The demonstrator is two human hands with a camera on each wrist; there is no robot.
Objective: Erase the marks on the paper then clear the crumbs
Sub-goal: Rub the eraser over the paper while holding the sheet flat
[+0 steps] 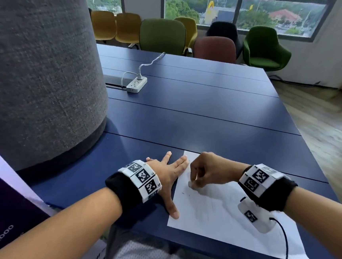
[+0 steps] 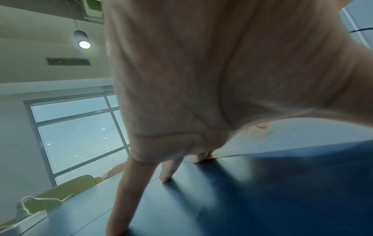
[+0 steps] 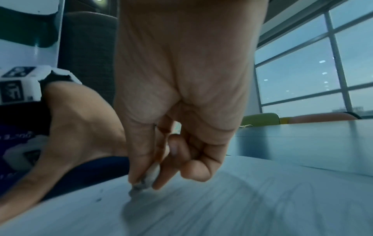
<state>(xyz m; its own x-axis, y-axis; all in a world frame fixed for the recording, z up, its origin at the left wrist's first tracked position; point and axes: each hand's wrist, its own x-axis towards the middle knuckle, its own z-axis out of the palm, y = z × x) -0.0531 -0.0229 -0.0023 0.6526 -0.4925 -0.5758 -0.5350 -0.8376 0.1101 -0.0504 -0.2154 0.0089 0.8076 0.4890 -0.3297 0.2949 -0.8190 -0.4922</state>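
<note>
A white sheet of paper point(image 1: 215, 216) lies on the dark blue table point(image 1: 195, 110) near its front edge. My left hand point(image 1: 170, 177) lies flat with spread fingers, its thumb and index finger pressing the sheet's left edge. My right hand point(image 1: 199, 180) pinches a small grey-white eraser point(image 1: 190, 184) and holds it down on the upper left part of the sheet. In the right wrist view the eraser point(image 3: 147, 178) sits between thumb and fingers, its tip on the paper point(image 3: 222, 207). A few small dark marks point(image 1: 183, 193) show left of the eraser.
A large grey fabric-covered column point(image 1: 37, 79) stands on the table at the left. A white power strip point(image 1: 136, 83) with a cable lies further back. Coloured chairs point(image 1: 161, 34) line the far edge under a window. A wooden floor lies beyond the table's right edge.
</note>
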